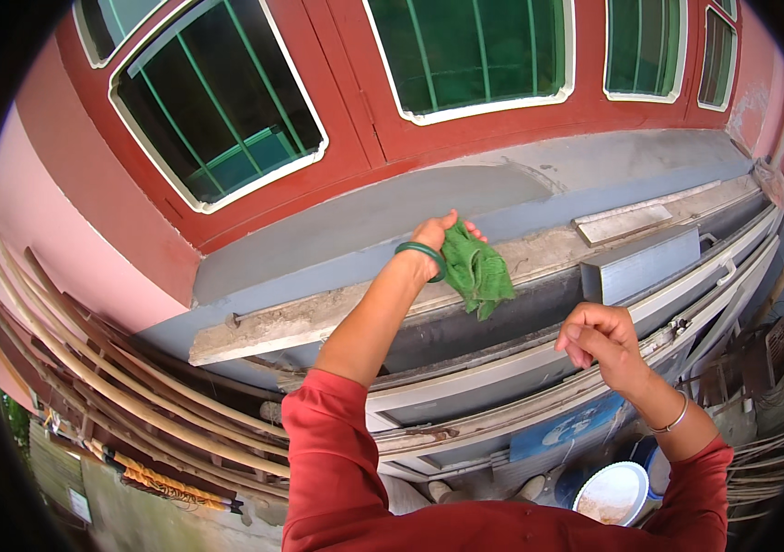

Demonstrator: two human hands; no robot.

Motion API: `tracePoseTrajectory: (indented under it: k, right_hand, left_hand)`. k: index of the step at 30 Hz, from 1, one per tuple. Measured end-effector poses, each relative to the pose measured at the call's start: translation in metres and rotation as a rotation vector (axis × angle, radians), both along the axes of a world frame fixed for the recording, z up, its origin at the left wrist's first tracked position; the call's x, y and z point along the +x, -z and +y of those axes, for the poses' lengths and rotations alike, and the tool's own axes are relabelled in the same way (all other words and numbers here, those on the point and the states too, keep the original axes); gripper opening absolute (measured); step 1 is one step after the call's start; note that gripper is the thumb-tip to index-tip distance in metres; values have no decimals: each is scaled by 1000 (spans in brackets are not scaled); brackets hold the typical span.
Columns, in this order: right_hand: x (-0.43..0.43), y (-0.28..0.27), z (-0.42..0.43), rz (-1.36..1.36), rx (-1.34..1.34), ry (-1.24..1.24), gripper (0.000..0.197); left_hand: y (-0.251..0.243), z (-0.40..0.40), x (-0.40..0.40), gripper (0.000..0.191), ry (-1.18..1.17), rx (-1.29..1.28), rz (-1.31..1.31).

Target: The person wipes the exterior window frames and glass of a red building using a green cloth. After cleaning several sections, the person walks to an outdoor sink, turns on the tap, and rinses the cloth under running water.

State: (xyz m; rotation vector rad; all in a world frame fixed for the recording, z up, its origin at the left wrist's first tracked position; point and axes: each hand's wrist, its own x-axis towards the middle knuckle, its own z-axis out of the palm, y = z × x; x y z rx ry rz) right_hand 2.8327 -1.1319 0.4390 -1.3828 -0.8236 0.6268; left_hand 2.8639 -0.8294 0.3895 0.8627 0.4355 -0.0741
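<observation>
My left hand (439, 238), with a green bangle on its wrist, grips a bunched green cloth (476, 270). The cloth hangs from the fingers above the front of the grey window sill (364, 207) and a dusty board (336, 314) below it. A darker grey, wet-looking patch (481, 185) spreads over the middle of the sill. My right hand (599, 341) hovers over the white window frames, its fingers curled and nothing visible in them. A silver bangle circles that wrist.
Red-framed windows (354, 103) with green bars rise behind the sill. A metal box section (647, 265) and a short plank (623, 224) lie at right. White frames (488, 386) lean before me. Long wooden poles (136, 393) run along the left. A white basin (612, 493) stands near my feet.
</observation>
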Motion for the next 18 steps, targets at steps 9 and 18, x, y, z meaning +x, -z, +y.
tracePoseTrajectory:
  k: [9, 18]
  right_hand:
    - [141, 62, -17, -380, -202, 598, 12]
    - [159, 85, -24, -871, -488, 882, 12]
  left_hand:
    - [-41, 190, -166, 45, -922, -10, -216]
    - [33, 174, -161, 64, -518, 2030, 813]
